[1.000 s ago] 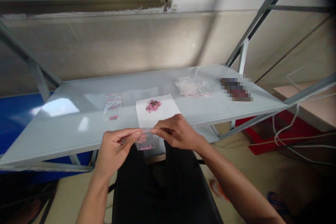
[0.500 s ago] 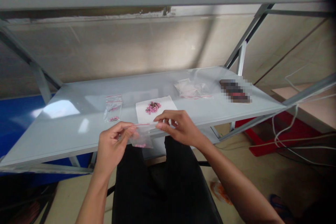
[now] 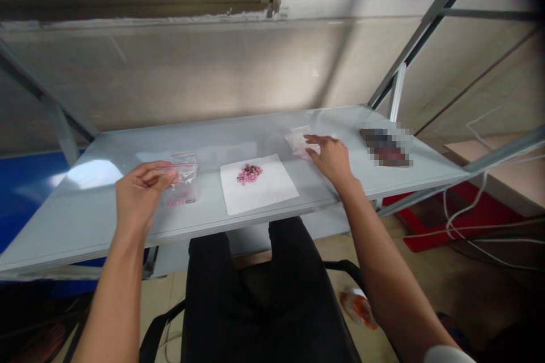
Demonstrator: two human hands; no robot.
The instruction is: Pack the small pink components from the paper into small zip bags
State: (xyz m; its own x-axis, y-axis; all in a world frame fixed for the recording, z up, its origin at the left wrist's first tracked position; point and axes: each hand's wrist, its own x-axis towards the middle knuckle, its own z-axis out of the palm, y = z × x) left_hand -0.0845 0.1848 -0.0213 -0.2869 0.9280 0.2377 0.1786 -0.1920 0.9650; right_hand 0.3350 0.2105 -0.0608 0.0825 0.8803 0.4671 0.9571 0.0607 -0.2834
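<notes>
A clear zip bag (image 3: 184, 184) with pink beads (image 3: 176, 202) along its bottom is pinched near the top edge by the left hand (image 3: 140, 190), thumb and fingers clamped on it. Just beyond, a second bag (image 3: 184, 155) is partly hidden. The right hand (image 3: 332, 160) is positioned, thumb and fingers apart, at a pile of clear bags (image 3: 297, 140); contact cannot be determined. Between the hands, white paper (image 3: 268, 193) is topped by a bead heap (image 3: 250, 173).

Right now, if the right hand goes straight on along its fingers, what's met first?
The right hand would probably meet the pile of clear, flat plastic bags on the grey tabletop first; it overlaps them in view, but whether it touches is unclear.
</notes>
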